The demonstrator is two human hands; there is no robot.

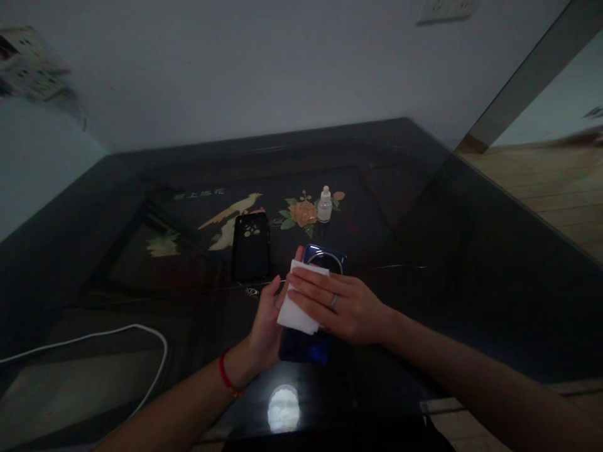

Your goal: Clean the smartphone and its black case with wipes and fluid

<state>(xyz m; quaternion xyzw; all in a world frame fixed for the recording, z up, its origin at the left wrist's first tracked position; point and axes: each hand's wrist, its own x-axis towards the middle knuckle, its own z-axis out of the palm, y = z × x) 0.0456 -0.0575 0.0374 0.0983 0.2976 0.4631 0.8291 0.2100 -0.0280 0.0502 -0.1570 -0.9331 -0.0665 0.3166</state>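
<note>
A dark blue phone [325, 258] lies back-up, its round camera ring at the far end, held over the dark glass table [471, 276]. My left hand [268, 326] grips the phone along its left edge from below. My right hand [343, 304], a ring on one finger, lies flat with fingers stretched across a white folded wipe [296, 311] and presses it onto the phone's back. The wipe covers the middle of the phone.
A black phone case [250, 246] lies just beyond on the table. A small clear dropper bottle [325, 204] stands behind it, by the painted flower. A white cable [141, 333] curves at the left. The walls close the far side; wooden floor shows at the right.
</note>
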